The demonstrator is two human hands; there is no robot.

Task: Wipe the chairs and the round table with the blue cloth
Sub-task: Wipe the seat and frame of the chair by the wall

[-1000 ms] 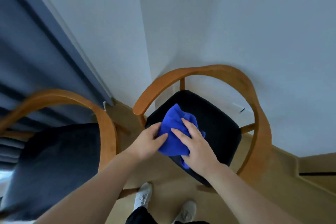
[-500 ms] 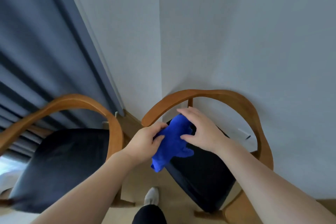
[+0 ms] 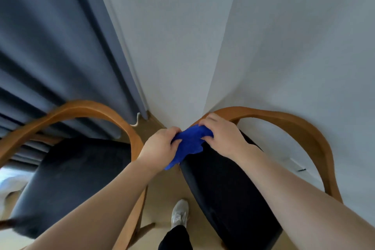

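The blue cloth [image 3: 189, 144] is bunched between both hands at the left end of the right chair's curved wooden armrest [image 3: 284, 122]. My left hand [image 3: 160, 146] grips the cloth's lower left part. My right hand [image 3: 221, 138] holds its upper right part, fingers curled over the rail end. The right chair has a black seat [image 3: 223, 189]. A second chair with the same wooden rail [image 3: 85, 109] and a dark seat [image 3: 67, 178] stands to the left. The round table is out of view.
Both chairs stand in a room corner, white walls [image 3: 284, 46] behind and a grey-blue curtain [image 3: 50, 46] at the left. Between the chairs, on the tan floor [image 3: 162, 193], is my white shoe [image 3: 179, 214].
Both hands lifted the cloth off the black seat and carried it up to the left end of the right chair's armrest. The view shifted upward and to the left.
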